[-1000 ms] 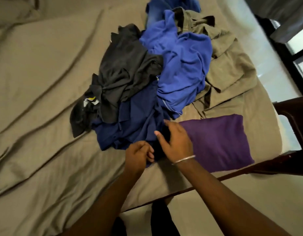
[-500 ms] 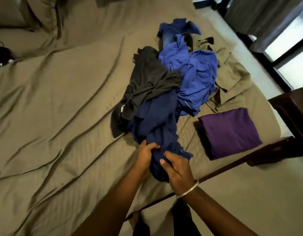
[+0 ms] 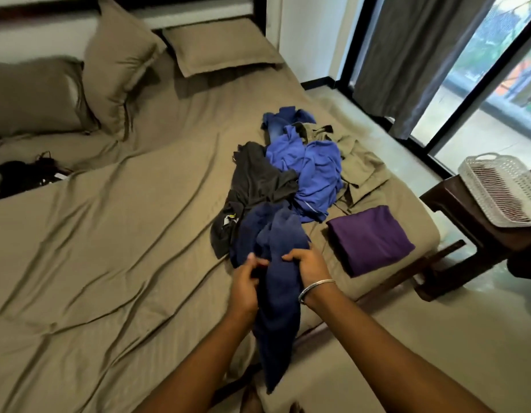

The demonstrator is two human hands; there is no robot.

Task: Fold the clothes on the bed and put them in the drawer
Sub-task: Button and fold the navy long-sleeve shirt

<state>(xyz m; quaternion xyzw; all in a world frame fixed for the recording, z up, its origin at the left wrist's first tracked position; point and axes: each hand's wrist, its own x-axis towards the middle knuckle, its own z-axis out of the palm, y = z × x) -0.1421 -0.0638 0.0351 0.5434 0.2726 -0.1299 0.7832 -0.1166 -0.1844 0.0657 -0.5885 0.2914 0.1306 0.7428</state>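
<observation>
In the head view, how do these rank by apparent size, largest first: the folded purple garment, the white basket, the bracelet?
1. folded purple garment
2. white basket, partly cut off at the frame edge, so this rank is unsure
3. bracelet

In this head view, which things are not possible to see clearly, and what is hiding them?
- Drawer: nowhere in the head view.
- Navy garment: what kind it is cannot be told; it hangs bunched between the left hand and right hand.
- Clothes pile: how many pieces cannot be told; they overlap.
- Black items at the left edge: too dark to identify.
- White basket: cut off by the right edge.
</observation>
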